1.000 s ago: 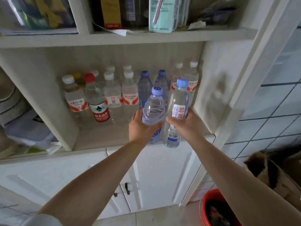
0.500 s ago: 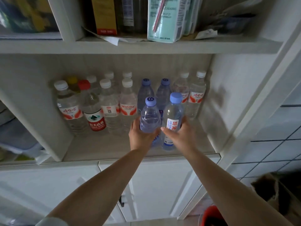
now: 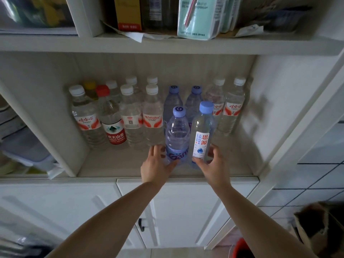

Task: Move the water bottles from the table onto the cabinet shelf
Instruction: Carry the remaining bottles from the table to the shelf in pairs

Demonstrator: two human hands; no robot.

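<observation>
Two blue-capped water bottles stand upright, side by side, at the front of the cabinet shelf [image 3: 115,164]. My left hand [image 3: 157,165] holds the base of the purple-labelled bottle [image 3: 176,135], fingers on its left side and thumb at its front. My right hand [image 3: 214,164] holds the base of the white-labelled bottle [image 3: 202,133], thumb on the label's lower edge and fingers on its right side. Behind them stand several more bottles, among them a red-capped one [image 3: 109,116] and white-capped ones [image 3: 232,108].
The upper shelf [image 3: 167,44] above carries boxes and a mint-green pack [image 3: 197,17]. White cabinet doors [image 3: 186,211] lie below the shelf. A compartment at the left holds containers [image 3: 24,146]. A red bucket [image 3: 240,248] and a brown bag [image 3: 316,226] sit on the floor at the right.
Both bottles moved forward and down onto the shelf and now stand on it. My hands have slid down from the bottles' middles to their bases.
</observation>
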